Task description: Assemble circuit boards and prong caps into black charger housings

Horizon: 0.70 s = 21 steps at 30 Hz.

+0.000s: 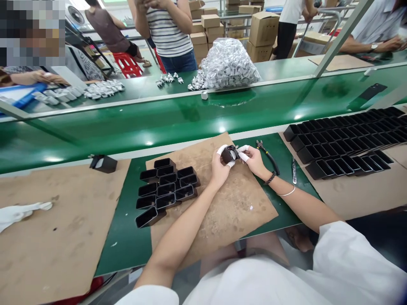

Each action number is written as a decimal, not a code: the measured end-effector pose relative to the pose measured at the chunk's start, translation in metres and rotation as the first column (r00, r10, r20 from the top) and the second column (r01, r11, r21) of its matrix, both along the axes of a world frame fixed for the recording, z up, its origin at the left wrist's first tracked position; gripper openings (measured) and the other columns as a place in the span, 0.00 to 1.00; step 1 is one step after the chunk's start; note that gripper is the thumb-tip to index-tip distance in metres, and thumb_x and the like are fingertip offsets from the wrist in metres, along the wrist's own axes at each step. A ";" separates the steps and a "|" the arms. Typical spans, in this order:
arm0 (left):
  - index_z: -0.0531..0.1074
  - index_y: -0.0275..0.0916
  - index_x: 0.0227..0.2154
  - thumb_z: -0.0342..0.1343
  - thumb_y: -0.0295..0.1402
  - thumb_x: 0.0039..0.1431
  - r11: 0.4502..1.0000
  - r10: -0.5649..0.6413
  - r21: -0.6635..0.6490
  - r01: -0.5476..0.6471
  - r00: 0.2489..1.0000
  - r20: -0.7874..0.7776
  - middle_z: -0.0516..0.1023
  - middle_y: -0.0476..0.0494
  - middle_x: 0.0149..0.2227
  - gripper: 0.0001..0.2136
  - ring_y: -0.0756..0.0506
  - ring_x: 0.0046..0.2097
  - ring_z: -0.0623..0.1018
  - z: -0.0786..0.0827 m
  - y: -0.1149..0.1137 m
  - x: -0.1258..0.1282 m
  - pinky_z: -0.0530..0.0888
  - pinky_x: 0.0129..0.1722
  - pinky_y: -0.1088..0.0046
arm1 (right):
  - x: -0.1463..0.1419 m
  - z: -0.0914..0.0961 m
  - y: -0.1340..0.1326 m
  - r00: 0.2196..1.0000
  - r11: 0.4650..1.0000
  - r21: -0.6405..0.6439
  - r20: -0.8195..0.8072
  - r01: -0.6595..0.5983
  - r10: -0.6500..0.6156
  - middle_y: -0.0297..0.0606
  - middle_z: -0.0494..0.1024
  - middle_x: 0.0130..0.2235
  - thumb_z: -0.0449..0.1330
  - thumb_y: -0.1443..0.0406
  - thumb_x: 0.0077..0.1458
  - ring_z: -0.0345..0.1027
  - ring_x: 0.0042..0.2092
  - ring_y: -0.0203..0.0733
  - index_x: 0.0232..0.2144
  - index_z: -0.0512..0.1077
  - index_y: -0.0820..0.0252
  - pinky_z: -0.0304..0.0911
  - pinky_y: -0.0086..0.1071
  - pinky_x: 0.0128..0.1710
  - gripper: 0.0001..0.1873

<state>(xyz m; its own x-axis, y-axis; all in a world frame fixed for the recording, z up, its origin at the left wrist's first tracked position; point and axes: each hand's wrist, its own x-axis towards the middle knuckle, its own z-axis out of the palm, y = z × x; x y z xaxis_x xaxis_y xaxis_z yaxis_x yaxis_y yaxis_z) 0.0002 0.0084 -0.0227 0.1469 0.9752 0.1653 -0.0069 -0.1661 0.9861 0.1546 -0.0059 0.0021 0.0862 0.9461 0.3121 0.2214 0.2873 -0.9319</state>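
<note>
Head view: both hands hold one small black rectangular plastic shell point(229, 154) above the brown cardboard sheet point(222, 203), apparently mid-inspection or fitting.
Left hand point(219, 167) and right hand point(254, 160), white cots on fingertips point(221, 149), are closed on the shell between them. Shell: dark, open-ended, something pale inside. Next move likely needs a steady pinch. Stacked black shells point(167, 188) lie to the left; black-handled pliers point(269, 156) to the right.

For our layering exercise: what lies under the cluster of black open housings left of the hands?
The black housings rest partly on a brown cardboard sheet and partly on the green table. The surface directly beneath them is covered.
</note>
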 end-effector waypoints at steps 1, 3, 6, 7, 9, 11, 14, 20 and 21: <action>0.66 0.42 0.59 0.61 0.20 0.47 1.000 0.022 0.021 -0.022 1.000 -0.010 0.67 0.37 0.62 0.34 0.38 0.62 0.73 0.001 -0.001 0.000 0.73 0.63 0.57 | 0.000 0.001 -0.001 1.000 1.000 0.023 0.020 0.021 -0.022 0.34 0.75 0.29 0.60 0.53 0.57 0.68 0.28 0.39 0.32 0.71 0.55 0.67 0.35 0.28 0.13; 0.68 0.43 0.59 0.60 0.19 0.47 0.994 0.080 0.073 -0.075 0.995 -0.061 0.67 0.39 0.59 0.33 0.39 0.62 0.73 0.004 -0.003 -0.001 0.73 0.63 0.58 | 0.001 0.003 -0.005 0.996 0.995 0.078 0.054 0.061 -0.066 0.36 0.76 0.32 0.61 0.54 0.58 0.69 0.32 0.41 0.35 0.72 0.55 0.68 0.37 0.33 0.11; 0.70 0.44 0.57 0.58 0.18 0.46 0.980 0.161 0.138 -0.140 0.975 -0.154 0.68 0.42 0.55 0.32 0.39 0.59 0.73 0.005 -0.003 -0.002 0.73 0.62 0.58 | 0.001 0.006 -0.011 0.969 0.984 0.172 0.232 0.047 -0.087 0.37 0.74 0.33 0.63 0.57 0.56 0.68 0.32 0.41 0.35 0.77 0.54 0.67 0.37 0.36 0.09; 0.71 0.44 0.57 0.58 0.18 0.45 0.978 0.173 0.144 -0.150 0.971 -0.166 0.69 0.42 0.55 0.32 0.39 0.59 0.73 0.005 -0.003 -0.003 0.73 0.62 0.58 | 0.001 0.006 -0.013 0.947 0.981 0.193 0.309 0.031 -0.091 0.37 0.74 0.31 0.63 0.58 0.56 0.67 0.31 0.41 0.35 0.78 0.53 0.67 0.37 0.35 0.08; 0.71 0.44 0.56 0.58 0.18 0.45 0.976 0.182 0.149 -0.157 0.969 -0.170 0.69 0.42 0.54 0.32 0.39 0.59 0.73 0.004 -0.003 -0.003 0.72 0.63 0.58 | 0.000 0.006 -0.015 0.898 0.976 0.215 0.423 0.027 -0.118 0.38 0.74 0.30 0.61 0.59 0.58 0.67 0.29 0.41 0.35 0.80 0.54 0.65 0.36 0.32 0.09; 0.71 0.43 0.55 0.58 0.18 0.44 0.975 0.184 0.155 -0.159 0.969 -0.164 0.68 0.42 0.53 0.32 0.39 0.58 0.73 0.003 -0.002 -0.003 0.71 0.63 0.58 | -0.001 0.004 -0.015 0.877 0.976 0.209 0.454 0.069 -0.159 0.40 0.77 0.30 0.58 0.61 0.60 0.68 0.30 0.42 0.36 0.80 0.56 0.64 0.36 0.32 0.11; 0.71 0.42 0.55 0.58 0.17 0.44 0.972 0.185 0.173 -0.158 0.971 -0.153 0.68 0.42 0.53 0.31 0.39 0.58 0.73 0.002 -0.001 -0.003 0.72 0.62 0.58 | 0.000 0.002 -0.012 0.846 0.977 0.175 0.498 0.119 -0.192 0.42 0.81 0.32 0.58 0.63 0.59 0.71 0.31 0.44 0.39 0.81 0.57 0.63 0.36 0.32 0.12; 0.72 0.44 0.54 0.56 0.16 0.44 0.964 0.187 0.220 -0.152 0.971 -0.150 0.69 0.43 0.53 0.31 0.40 0.58 0.72 0.001 -0.001 -0.003 0.70 0.63 0.58 | 0.002 0.002 -0.009 0.829 0.989 0.064 0.539 0.132 -0.146 0.40 0.84 0.30 0.60 0.66 0.56 0.74 0.29 0.44 0.36 0.83 0.59 0.65 0.35 0.32 0.11; 0.72 0.44 0.54 0.56 0.16 0.44 0.963 0.185 0.227 -0.148 0.971 -0.151 0.69 0.42 0.53 0.31 0.39 0.58 0.72 0.001 -0.001 -0.003 0.70 0.63 0.58 | 0.002 0.002 -0.008 0.832 0.990 0.051 0.537 0.129 -0.137 0.40 0.85 0.31 0.60 0.66 0.55 0.75 0.29 0.44 0.36 0.83 0.59 0.66 0.34 0.32 0.11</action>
<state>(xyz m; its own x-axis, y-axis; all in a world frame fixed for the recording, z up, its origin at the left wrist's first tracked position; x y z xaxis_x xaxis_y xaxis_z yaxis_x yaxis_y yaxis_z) -0.0026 0.0074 -0.0215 0.0292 0.9331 0.3583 0.2032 -0.3565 0.9119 0.1564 -0.0141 0.0041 0.0260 0.9335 0.3576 0.7238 0.2292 -0.6508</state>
